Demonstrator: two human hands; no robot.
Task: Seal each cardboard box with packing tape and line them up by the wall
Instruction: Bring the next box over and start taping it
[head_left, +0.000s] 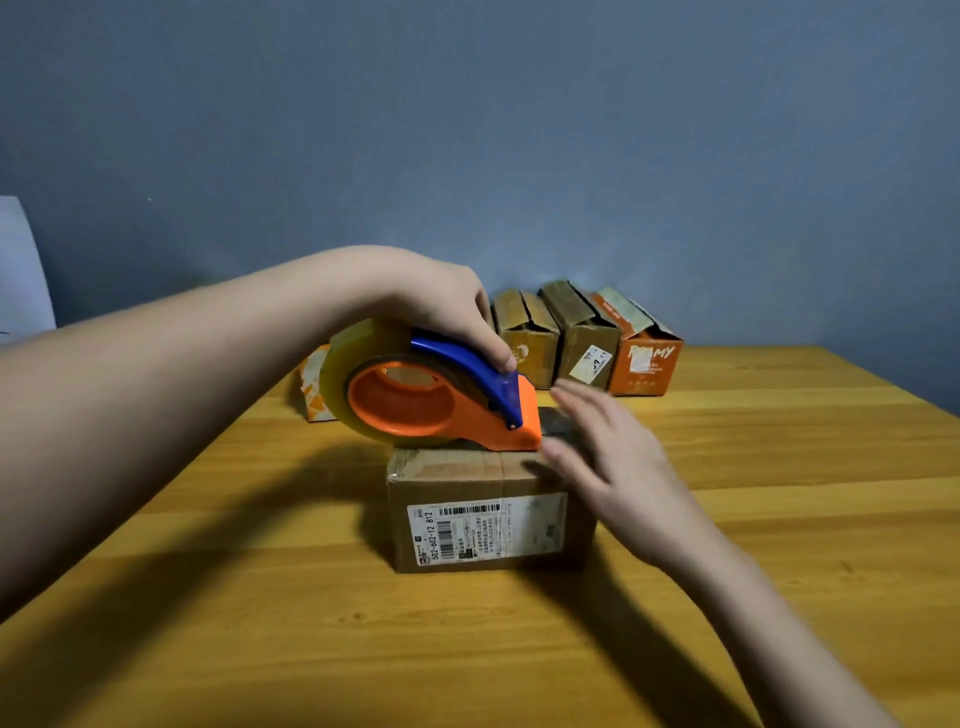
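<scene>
A brown cardboard box (483, 519) with a white shipping label stands in the middle of the wooden table (779, 519). On its top rests an orange and blue tape dispenser (431, 400) carrying a roll of clear tape. My left hand (441, 306) grips the dispenser from above, fingers curled over the blue handle. My right hand (613, 457) lies with straight fingers on the box's top right edge, just beside the dispenser's nose; it is slightly blurred.
Three boxes stand side by side against the blue wall: a brown one (524, 338), a darker brown one (584, 338) and an orange one (641, 348). Another orange and white box (314, 389) is partly hidden behind my left arm. A white chair back (21, 275) shows at far left.
</scene>
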